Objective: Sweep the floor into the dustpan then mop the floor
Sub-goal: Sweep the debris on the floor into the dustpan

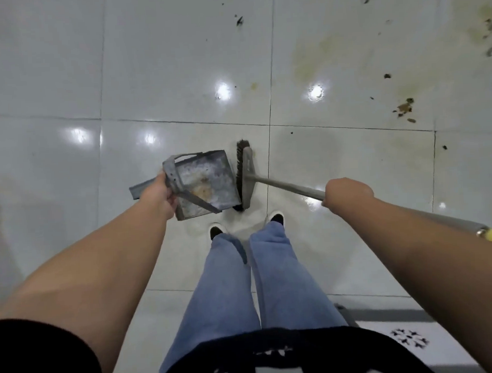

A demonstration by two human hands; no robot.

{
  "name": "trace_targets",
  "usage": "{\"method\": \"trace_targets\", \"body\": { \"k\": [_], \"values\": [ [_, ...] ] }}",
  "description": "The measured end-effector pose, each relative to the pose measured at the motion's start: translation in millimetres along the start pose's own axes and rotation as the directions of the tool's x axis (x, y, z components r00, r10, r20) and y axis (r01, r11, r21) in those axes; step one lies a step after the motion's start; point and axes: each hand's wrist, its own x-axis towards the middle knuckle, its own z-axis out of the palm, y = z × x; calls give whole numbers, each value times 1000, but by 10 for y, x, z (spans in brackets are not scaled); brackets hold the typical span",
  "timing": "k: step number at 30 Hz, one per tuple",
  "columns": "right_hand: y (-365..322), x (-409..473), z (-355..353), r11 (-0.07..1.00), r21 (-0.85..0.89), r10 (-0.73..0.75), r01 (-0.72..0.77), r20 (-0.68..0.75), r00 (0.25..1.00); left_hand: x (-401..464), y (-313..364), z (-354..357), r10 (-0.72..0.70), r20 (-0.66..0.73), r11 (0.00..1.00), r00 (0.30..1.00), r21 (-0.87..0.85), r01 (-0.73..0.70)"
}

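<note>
1. Four big glossy tiles of the white tiled floor [177, 62] meet just ahead of the person's shoes, their dark grout lines crossing beside the broom head; ceiling lights glare off them in bright spots.
2. Yellowish smears [332, 50] stain the upper right tiles, and dark scraps of debris [404, 108] lie scattered there, well apart from the dustpan; more scraps run off the top and right edges, blurred.
3. The person's legs in blue jeans [271, 269] fill the lower middle, with two dark, white-trimmed shoe tips [277, 217] showing; a dark garment at the bottom edge bears a white pattern that cannot be read as writing.
4. The push broom [245, 176] stands on the floor with its grey head upright and dark bristles just beside the dustpan's open edge, possibly touching it; its long grey handle slants back to the right, partly hidden behind the right forearm, with a yellow end cut off by the frame.
5. The metal dustpan [205, 185] is tilted, grey and rust-stained inside, with no label visible; whether its lip touches the floor cannot be told.
6. The left hand [158, 195] is clamped around the dustpan's flat handle, fingers wrapped under it.
7. The right hand [346, 190] is closed in a fist around the broom handle.
8. A white patterned object [409, 340] at lower right is cut off and unclear.
</note>
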Motion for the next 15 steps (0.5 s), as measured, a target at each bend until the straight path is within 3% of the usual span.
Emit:
{"method": "trace_targets", "body": {
  "k": [5, 9, 12, 15],
  "values": [
    [-153, 430, -259, 992, -126, -24, 23, -11, 1000, 311, -289, 231, -162, -33, 972, 986, -179, 153],
    [-228, 635, -462, 984, -176, -43, 34, -51, 998, 524, -335, 174, -161, -86, 959, 983, -248, 136],
    [-195, 707, -633, 990, -117, -82, 79, -17, 997, 599, -221, -1, -144, -105, 961, 984, -252, 114],
    [45, 704, -917, 999, 23, -29, 29, 6, 1000, 632, -115, -129, -138, -78, 961, 987, -250, 114]
  ]
}}
